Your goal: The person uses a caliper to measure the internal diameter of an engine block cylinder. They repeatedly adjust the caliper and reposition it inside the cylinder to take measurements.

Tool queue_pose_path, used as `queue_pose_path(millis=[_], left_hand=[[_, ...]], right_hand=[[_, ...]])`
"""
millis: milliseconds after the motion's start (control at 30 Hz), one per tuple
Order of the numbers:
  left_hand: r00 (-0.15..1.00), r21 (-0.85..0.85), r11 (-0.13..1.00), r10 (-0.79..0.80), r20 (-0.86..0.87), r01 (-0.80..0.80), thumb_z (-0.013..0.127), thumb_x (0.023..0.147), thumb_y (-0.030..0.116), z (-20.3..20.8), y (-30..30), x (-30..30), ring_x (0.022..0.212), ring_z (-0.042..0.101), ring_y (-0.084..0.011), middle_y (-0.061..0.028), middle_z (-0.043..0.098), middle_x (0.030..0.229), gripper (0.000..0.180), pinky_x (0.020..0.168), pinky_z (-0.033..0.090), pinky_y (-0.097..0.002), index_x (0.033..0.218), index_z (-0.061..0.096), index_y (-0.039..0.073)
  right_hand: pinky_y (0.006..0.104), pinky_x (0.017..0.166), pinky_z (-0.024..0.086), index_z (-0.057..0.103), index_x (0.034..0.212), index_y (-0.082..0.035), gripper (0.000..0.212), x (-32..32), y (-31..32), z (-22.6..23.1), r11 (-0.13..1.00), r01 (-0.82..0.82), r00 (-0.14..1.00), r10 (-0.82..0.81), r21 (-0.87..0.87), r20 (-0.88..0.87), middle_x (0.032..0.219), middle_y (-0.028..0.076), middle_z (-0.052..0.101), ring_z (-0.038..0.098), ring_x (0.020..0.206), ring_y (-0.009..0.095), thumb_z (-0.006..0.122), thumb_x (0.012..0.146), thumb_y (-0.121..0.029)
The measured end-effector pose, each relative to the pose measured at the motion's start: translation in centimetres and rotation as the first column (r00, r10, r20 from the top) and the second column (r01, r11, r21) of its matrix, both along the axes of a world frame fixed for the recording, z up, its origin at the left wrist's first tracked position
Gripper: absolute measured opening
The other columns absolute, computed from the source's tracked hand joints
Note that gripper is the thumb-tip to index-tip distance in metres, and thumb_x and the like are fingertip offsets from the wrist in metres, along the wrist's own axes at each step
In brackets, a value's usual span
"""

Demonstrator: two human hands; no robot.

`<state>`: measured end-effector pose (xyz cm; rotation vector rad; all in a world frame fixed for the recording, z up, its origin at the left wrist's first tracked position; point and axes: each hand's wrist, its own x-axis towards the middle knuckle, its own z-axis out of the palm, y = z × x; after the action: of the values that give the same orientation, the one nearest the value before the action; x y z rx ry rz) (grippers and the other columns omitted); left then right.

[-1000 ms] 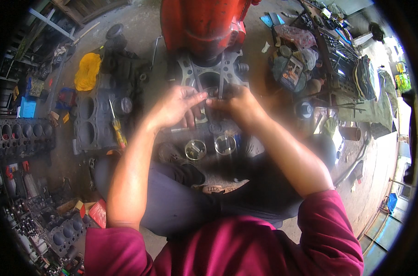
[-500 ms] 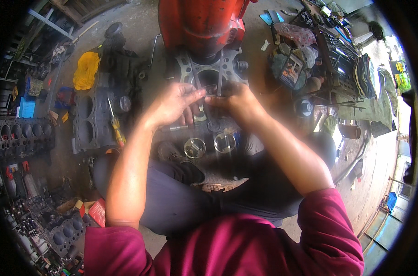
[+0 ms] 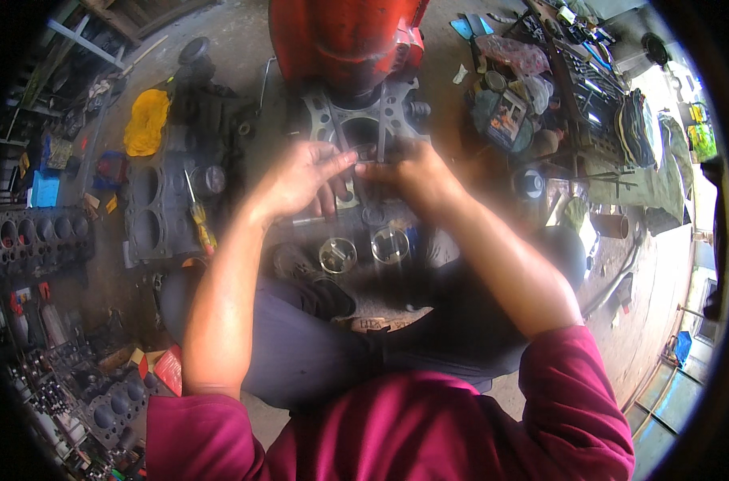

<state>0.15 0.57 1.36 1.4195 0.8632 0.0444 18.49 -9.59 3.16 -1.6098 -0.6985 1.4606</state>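
My left hand (image 3: pixel 300 180) and my right hand (image 3: pixel 417 175) meet in front of me with thumbs and fingers pinched close together. Between the fingertips is a small dark part, too blurred to name. Just past my hands lies the pale metal face of an engine block (image 3: pixel 319 120), pierced with holes and a large round bore. A red machine housing (image 3: pixel 340 44) rises over its far end. Nearer my legs, two round pistons (image 3: pixel 338 255) sit side by side, their hollow undersides showing. The right hand's fingertips are partly hidden.
To the left stand an engine block (image 3: pixel 146 220), a screwdriver (image 3: pixel 198 212) with a yellow handle and a yellow cloth (image 3: pixel 148 123). Another cylinder block (image 3: pixel 40 234) lies farther left. On the right, tools crowd a rack (image 3: pixel 593 88) beside plastic bags (image 3: pixel 513 56).
The view has shifted slightly, so the red machine and block sit a little higher and to the left. Both hands keep nearly the same pinch.
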Motion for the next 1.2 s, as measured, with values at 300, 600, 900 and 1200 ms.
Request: queue_pose_path(millis=[300, 600, 900, 1200], left_hand=[[1.000, -0.004, 1.000, 0.002, -0.011, -0.002, 0.058, 0.103, 0.034, 0.1, -0.1, 0.1, 0.051, 0.060, -0.0097, -0.0045, 0.065, 0.073, 0.031, 0.042, 0.046, -0.0220, 0.094, 0.064, 0.004], [1.000, 0.019, 1.000, 0.000, -0.011, 0.000, 0.058, 0.103, 0.034, 0.2, -0.1, 0.2, 0.051, 0.060, -0.0093, -0.0043, 0.065, 0.073, 0.031, 0.042, 0.046, -0.0218, 0.096, 0.065, 0.004], [1.000, 0.003, 1.000, -0.005, -0.007, 0.005, 0.058, 0.103, 0.035, 0.1, 0.0, 0.1, 0.051, 0.060, -0.0094, -0.0043, 0.065, 0.072, 0.032, 0.042, 0.046, -0.0218, 0.095, 0.065, 0.004], [1.000, 0.004, 1.000, -0.003, -0.003, 0.003, 0.058, 0.103, 0.034, -0.1, 0.0, 0.2, 0.051, 0.060, -0.0092, -0.0042, 0.065, 0.072, 0.032, 0.042, 0.046, -0.0216, 0.094, 0.064, 0.005]], right_hand=[[0.0308, 0.068, 0.053, 0.063, 0.106, 0.009, 0.039, 0.3, 0.1, -0.3, 1.000, -0.023, 0.999, 0.023, 0.022, -0.025, 0.091, 0.012, 0.070, 0.065, 0.077, 0.015, 0.083, 0.080, -0.011], [0.0300, 0.066, 0.053, 0.062, 0.109, 0.009, 0.039, 0.4, 0.0, -0.6, 0.999, -0.021, 0.997, 0.024, 0.042, -0.070, 0.090, 0.011, 0.070, 0.065, 0.076, 0.015, 0.082, 0.081, -0.009], [0.0301, 0.064, 0.052, 0.062, 0.109, 0.008, 0.039, 0.3, 0.0, -0.9, 0.999, -0.009, 0.998, 0.011, 0.038, -0.068, 0.090, 0.012, 0.070, 0.064, 0.074, 0.015, 0.083, 0.081, -0.010], [0.0297, 0.066, 0.053, 0.062, 0.108, 0.010, 0.041, 0.5, 0.0, -0.5, 0.999, -0.023, 0.999, 0.024, 0.029, -0.044, 0.090, 0.012, 0.071, 0.066, 0.075, 0.015, 0.084, 0.080, -0.012]])
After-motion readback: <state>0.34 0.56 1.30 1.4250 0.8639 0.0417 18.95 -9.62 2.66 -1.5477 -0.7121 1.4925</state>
